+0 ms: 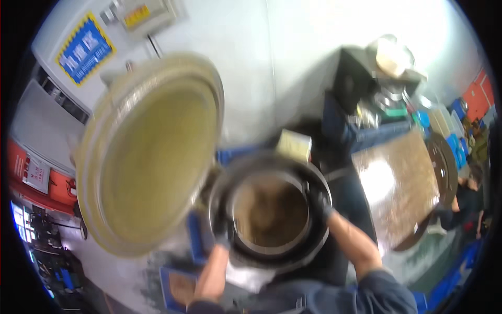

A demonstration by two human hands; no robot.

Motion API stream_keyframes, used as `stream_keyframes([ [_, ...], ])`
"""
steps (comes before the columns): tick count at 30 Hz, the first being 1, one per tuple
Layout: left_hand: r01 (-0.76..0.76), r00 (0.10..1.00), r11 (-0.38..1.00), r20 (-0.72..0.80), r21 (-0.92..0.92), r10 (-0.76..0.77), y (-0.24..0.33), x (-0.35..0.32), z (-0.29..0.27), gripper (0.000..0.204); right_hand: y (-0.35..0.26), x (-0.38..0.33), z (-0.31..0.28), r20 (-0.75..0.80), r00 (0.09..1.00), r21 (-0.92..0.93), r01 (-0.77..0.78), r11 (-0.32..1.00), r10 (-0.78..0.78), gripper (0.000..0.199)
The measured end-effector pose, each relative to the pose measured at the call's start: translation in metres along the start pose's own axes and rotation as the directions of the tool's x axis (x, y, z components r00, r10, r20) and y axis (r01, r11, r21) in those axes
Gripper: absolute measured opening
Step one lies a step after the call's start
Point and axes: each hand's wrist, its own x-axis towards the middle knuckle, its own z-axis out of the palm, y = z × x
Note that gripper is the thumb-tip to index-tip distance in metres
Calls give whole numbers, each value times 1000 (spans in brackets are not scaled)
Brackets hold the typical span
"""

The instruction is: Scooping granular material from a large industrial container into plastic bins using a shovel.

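In front of me is a large round dark vessel with a shiny rim. A round metal pan sits within its ring, with blurred brown contents showing inside. My left hand, in a dark glove, is closed at the pan's left edge. On the opposite edge my right hand, gloved the same way, also grips the pan. Motion blur and the dark gloves hide the separate fingers. A big round yellowish lid stands raised to the left of the vessel.
Behind the vessel is a small pale yellow box. A brown square-topped table stands at right, with a person beyond it. Blue bins lie at lower left. A dark cabinet holds metal bowls at the back.
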Motion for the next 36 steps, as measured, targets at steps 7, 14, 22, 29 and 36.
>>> stream_keyframes([
  [7,-31,975,345,-47,938,216,2,36,-2,69,19,-5,14,416,853,383,-480,790,316,24],
  [14,-132,966,969,-193,206,173,52,-39,68,13,-40,27,-51,507,665,609,-727,317,548,25],
  [22,-12,997,996,75,-84,19,131,-141,62,24,-94,25,-167,436,821,815,-534,224,369,28],
  [29,-257,952,963,-146,85,268,201,-300,125,35,-187,19,-274,128,977,788,-206,581,172,33],
  [36,-252,968,953,-30,-167,251,200,-332,98,29,-213,10,-290,147,986,802,-165,575,79,26],
])
